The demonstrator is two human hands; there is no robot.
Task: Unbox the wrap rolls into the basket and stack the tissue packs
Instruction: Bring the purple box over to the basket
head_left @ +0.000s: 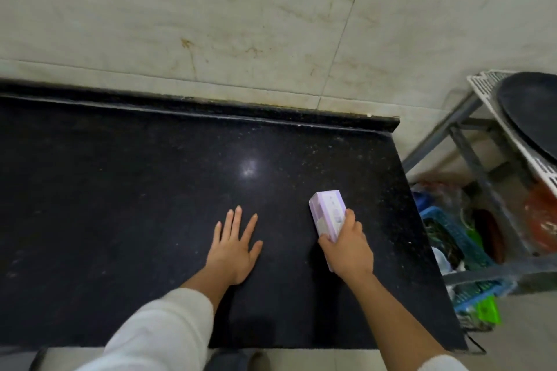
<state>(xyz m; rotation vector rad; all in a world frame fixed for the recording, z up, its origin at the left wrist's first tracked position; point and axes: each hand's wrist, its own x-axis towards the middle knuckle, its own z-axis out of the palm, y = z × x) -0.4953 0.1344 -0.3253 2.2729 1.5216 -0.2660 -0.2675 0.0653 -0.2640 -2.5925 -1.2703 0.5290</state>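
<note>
A: Purple-white rectangular wrap box [328, 217] where?
B: Near right on black speckled stone counter [120, 190], right hand [346, 253] clamped round it.
A: Left hand [233, 250]?
B: Flat, fingers spread, holding nothing.

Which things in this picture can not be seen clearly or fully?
- Purple box, head view: print too small to read; right hand covers its near end.
- Blue basket beside the black counter: contents blurred, partly behind the rack's grey frame.
- Dark round pan: cut by the right edge.
</note>
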